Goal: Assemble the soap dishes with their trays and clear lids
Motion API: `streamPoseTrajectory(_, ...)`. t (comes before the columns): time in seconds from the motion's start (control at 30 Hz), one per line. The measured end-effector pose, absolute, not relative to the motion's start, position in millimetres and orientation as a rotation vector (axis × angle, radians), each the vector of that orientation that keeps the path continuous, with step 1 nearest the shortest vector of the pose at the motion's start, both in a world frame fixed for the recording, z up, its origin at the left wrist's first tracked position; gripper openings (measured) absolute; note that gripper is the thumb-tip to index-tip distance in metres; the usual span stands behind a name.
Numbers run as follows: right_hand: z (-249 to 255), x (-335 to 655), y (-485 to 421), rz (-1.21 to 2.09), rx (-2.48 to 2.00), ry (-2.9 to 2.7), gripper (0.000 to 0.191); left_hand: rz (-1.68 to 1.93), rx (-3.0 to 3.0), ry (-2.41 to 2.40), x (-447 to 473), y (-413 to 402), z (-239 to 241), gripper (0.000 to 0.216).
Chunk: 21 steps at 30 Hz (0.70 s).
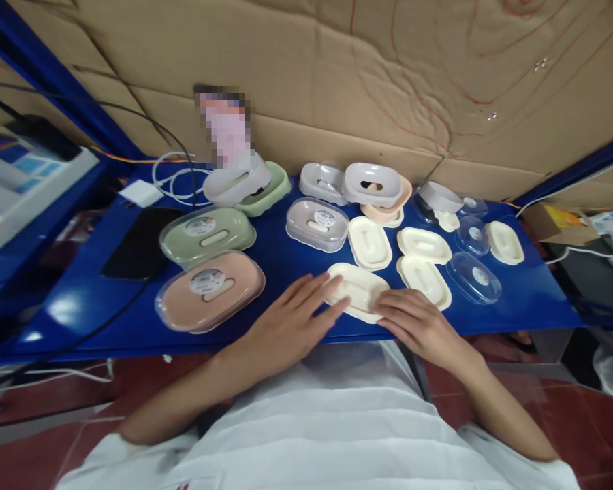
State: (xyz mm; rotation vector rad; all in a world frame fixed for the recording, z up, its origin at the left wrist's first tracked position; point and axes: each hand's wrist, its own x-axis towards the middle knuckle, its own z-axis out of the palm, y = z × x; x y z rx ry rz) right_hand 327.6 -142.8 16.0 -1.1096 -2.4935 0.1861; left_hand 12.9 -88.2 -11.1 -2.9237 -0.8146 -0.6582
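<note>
A cream oval soap-dish tray (356, 286) lies at the near edge of the blue table (296, 269). My left hand (291, 320) rests flat with fingers stretched out, its fingertips on the tray's left end. My right hand (413, 320) lies with fingers together on the tray's right end. Other cream trays (370, 241) (423, 278) lie just beyond.
Closed soap boxes stand at the left: a pink one (209, 291), a green one (207, 235). A clear-lidded box (317, 223), clear lids (474, 278), stacked dishes (375, 185), a black phone (140, 243) and cables lie around. Cardboard backs the table.
</note>
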Motion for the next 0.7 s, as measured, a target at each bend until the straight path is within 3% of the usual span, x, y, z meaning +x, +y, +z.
streamPoseTrajectory(0.1,22,328,-98,0.116,-1.079,-2.512,0.037,-0.607,-3.026,-0.714,4,-90,-18,0.033)
streamPoseTrajectory(0.27,38,353,15,-0.279,-1.36,-2.36,0.044,-0.679,-3.024,-0.748,-11,-84,-20,0.029)
streamPoseTrajectory(0.37,44,362,52,-0.276,-1.47,-2.35,0.035,-0.72,-3.0,-0.727,-12,-82,-21,0.03)
streamPoseTrajectory(0.6,40,332,-62,-0.204,-1.267,-2.239,0.02,-0.892,-2.884,-0.953,-6,-83,-27,0.053)
streamPoseTrajectory(0.7,21,309,-119,-0.052,-1.132,-2.31,0.029,-0.946,-2.884,-0.916,-6,-83,-29,0.062)
